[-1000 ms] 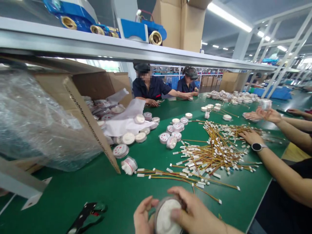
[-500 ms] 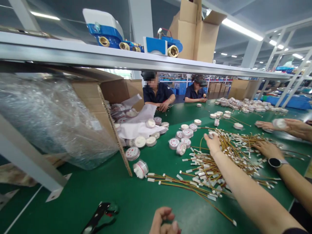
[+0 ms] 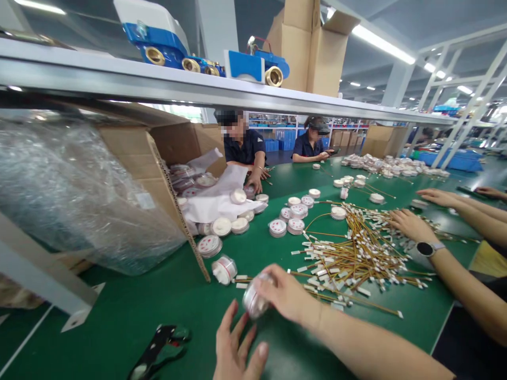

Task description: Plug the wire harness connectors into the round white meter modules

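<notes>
My right hand (image 3: 283,293) grips a round white disc (image 3: 253,303) in clear wrapping, slightly blurred, above the green table. Just left of it and below, my left hand (image 3: 237,345) has its fingers spread and holds nothing; its fingertips come close to the disc, and I cannot tell if they touch. Behind my right hand lies a pile of yellow-brown wires (image 3: 356,253) with white connectors. Similar wrapped discs (image 3: 277,228), some with red marks, sit in a cluster left of the pile. One more disc (image 3: 224,270) rests on its side near the carton.
A black hand tool (image 3: 156,351) lies at the front left. An open carton (image 3: 130,163) holding discs and a plastic bag (image 3: 79,195) stand left. Overhead runs a shelf (image 3: 237,95) with blue meters. A co-worker's hand with a watch (image 3: 412,227) rests by the wires; others work around the table.
My right hand has come from the wire pile toward the front left and now holds a disc; one disc is gone from the cluster. My left hand has risen and spread its fingers.
</notes>
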{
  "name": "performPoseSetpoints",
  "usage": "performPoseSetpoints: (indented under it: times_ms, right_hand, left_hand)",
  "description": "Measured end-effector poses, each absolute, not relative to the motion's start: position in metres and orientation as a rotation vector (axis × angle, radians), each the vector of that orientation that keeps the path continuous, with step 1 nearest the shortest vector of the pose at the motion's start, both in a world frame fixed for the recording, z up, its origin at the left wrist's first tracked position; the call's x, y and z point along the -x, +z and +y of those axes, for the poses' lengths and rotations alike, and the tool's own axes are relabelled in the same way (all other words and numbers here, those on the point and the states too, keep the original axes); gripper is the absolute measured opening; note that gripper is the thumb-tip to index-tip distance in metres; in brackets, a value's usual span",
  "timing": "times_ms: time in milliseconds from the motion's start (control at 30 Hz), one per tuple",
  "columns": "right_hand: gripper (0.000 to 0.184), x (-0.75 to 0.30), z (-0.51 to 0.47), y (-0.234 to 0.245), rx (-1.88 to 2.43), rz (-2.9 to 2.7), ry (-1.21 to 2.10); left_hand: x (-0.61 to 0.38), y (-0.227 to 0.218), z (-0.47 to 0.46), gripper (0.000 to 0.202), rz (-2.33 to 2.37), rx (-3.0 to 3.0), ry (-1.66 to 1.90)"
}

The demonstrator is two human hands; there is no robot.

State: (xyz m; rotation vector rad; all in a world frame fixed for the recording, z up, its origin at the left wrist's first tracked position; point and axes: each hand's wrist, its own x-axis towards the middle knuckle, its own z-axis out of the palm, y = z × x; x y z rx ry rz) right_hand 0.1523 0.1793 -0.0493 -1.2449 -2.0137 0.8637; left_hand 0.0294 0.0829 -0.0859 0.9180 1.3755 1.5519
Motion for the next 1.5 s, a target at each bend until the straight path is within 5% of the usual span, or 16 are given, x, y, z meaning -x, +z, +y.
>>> performPoseSetpoints:
  times_ms: [167, 367, 833, 1267, 1400, 1500]
  right_hand:
    - [0.047, -0.185, 0.149, -0.058, 1.144, -2.200, 0.887]
    - [0.024, -0.234, 0.189, -0.081, 1.440, -2.139, 0.541]
    - [0.016, -0.101, 0.215, -0.098, 1.303, -2.332, 0.508]
    - [0.018, -0.161, 0.162, -0.039, 1.144, -2.004, 0.879]
    - [0.013, -0.171, 0.138, -0.014, 0.904, -1.441, 1.327]
    - [0.007, -0.180, 0.126, 0.013, 0.666, -0.980, 1.354]
  left_hand:
    - [-0.039, -0.064, 0.076, 0.069, 1.249, -0.672, 1.408]
    - [-0.047, -0.025, 0.063, 0.042, 1.233, -0.255, 1.362]
    - [-0.024, -0.032, 0.046, 0.048, 1.150, -0.306, 1.304]
    - [-0.013, -0.028, 0.041, 0.047, 1.000, -0.360, 1.389]
    - [-0.011, -0.028, 0.042, 0.044, 1.006, -0.404, 1.414]
    - [-0.010, -0.027, 0.045, 0.042, 1.045, -0.382, 1.482]
